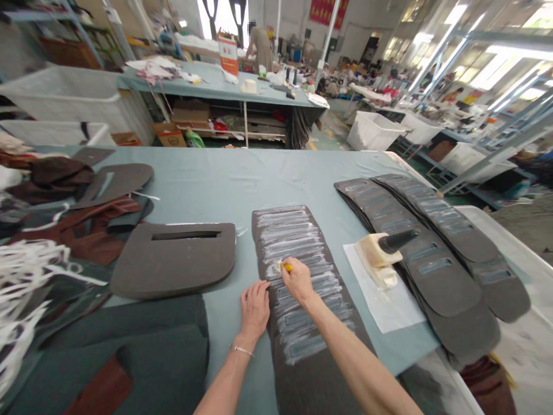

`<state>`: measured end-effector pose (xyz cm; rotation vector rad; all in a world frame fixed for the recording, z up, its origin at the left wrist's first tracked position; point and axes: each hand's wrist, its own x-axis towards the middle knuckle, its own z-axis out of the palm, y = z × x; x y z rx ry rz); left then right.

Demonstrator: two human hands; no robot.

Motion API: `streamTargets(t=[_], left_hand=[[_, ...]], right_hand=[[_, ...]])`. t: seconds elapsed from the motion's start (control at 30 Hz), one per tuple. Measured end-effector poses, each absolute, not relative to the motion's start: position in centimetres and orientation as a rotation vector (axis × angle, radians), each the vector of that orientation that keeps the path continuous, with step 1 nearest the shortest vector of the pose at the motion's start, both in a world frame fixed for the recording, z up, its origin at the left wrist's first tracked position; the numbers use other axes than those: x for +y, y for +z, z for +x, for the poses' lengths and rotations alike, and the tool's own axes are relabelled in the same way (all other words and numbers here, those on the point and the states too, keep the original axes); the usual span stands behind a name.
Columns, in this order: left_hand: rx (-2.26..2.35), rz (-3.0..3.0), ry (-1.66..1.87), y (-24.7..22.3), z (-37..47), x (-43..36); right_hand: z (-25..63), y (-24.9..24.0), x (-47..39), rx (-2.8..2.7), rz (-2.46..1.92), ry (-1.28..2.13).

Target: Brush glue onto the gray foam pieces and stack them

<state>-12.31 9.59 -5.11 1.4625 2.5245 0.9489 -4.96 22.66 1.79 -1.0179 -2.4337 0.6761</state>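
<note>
A long dark grey foam panel [311,380] lies in front of me on the table, with white, glue-like streaks [287,245] brushed across it and slots showing in its surface. My right hand [298,280] is closed around a small yellow-handled brush [287,267], its pale tip touching the panel's streaked surface. My left hand [254,308] rests on the panel's left edge, fingers extended and slightly bent, holding nothing. Right of the panel, a cream container [375,253] with a black nozzle lies tipped on a white sheet [367,305].
Overlapping streaked grey panels [440,276] lie at the right. Left are a thick slotted foam panel [181,259], dark green fabric [142,346] and white straps [30,271]. Beyond stand another worktable [203,86], white bins [82,98] and a person [262,49].
</note>
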Motion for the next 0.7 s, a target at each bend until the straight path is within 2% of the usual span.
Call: streamTargets(t=[0.13, 0.37, 0.47, 0.7], left_hand=[[2.51, 1.479, 0.95, -5.5, -12.3, 9.5], [2.465, 1.42, 0.98, -5.6, -12.3, 9.6], [2.387, 1.345, 1.053, -5.0, -12.5, 9.4], [2.316, 1.155, 1.298, -5.1, -10.8, 7.4]], right_hand=[[-1.9, 1.5, 25.1, -2.439, -0.966, 0.735], [6.5, 1.9, 32.7, -2.143, -1.456, 0.535], [5.2, 2.3, 30.3, -2.137, -1.358, 0.588], [0.3, 2.8, 20.0, -2.161, -0.984, 1.003]])
